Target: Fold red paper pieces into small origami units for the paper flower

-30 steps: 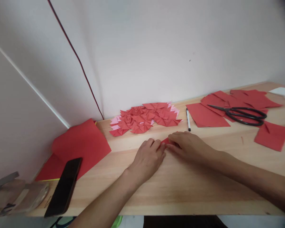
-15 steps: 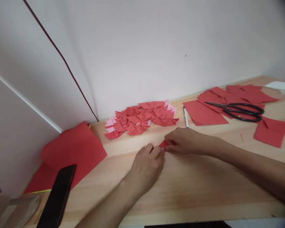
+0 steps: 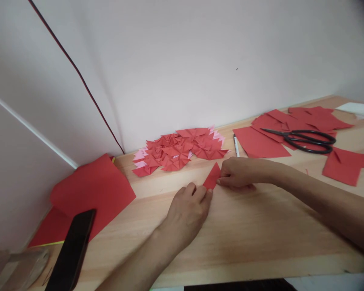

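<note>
A small folded piece of red paper (image 3: 212,177) lies on the wooden tabletop between my hands, one pointed corner facing the wall. My left hand (image 3: 190,212) has curled fingers pressing its near left end down. At its right edge is my right hand (image 3: 238,173), thumb and bent fingers closed on the paper; a bit of red shows beneath this hand too. Beyond them lies a pile of folded red and pink paper pieces (image 3: 177,151) against the wall. A white marker (image 3: 236,146) with a dark tip is just past my right hand.
Black-handled scissors (image 3: 309,139) rest on several red paper squares (image 3: 263,143) at the back right. Another red piece (image 3: 342,167) lies nearer. To the left, a dark phone (image 3: 71,250) sits on large red sheets (image 3: 93,194), beside a clear tape roll (image 3: 24,266).
My right hand has shifted slightly right and away from my left hand, uncovering more of the red paper and its pointed corner. My left hand stays nearly in place.
</note>
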`<state>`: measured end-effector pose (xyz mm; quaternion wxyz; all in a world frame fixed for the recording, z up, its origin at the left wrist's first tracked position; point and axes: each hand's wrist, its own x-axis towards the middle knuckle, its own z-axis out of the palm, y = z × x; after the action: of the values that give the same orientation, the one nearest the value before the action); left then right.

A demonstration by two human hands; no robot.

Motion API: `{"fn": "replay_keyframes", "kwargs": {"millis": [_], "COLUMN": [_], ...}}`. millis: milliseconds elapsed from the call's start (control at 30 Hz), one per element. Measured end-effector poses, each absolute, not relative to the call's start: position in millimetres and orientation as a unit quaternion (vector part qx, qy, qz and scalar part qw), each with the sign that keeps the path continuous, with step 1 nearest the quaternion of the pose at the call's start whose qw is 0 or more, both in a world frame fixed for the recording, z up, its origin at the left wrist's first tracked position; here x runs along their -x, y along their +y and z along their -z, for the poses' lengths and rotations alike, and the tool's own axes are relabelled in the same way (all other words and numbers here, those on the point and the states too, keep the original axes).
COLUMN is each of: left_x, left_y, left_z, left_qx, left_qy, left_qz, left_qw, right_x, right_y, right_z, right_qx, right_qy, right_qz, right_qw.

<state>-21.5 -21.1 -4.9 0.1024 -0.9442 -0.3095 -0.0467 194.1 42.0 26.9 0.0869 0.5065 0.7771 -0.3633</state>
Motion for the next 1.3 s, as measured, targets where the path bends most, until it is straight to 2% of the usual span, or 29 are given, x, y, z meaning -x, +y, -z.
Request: {"fn": "replay_keyframes", "kwargs": {"millis": [167,433,1000,1300], "left_x": [20.2,23.7,23.8,27.5], "left_y": [-19.9,-17.0,-18.1,-18.8], "left_z": [2.3,1.7,1.6,1.4], "left_qx": [0.942,0.938,0.938,0.939], "left_qy": [-0.318,-0.319,-0.315,-0.314], "left_qz": [0.094,0.133,0.146,0.141], "left_qw": [0.062,-0.003,-0.009,-0.015], "right_x": [-198.7,-189.5,-194.0,-199.8], "right_y": [45.3,22.9,31.3,34.4], "right_z": [-30.8,-10.6,-14.3,-19.2], "right_qx": [-0.503,-0.551,-0.569,-0.583], "right_qy": [0.757,0.819,0.813,0.803], "right_qz": [0.407,0.139,0.124,0.124], "right_qw": [0.092,-0.073,0.001,0.009]}}
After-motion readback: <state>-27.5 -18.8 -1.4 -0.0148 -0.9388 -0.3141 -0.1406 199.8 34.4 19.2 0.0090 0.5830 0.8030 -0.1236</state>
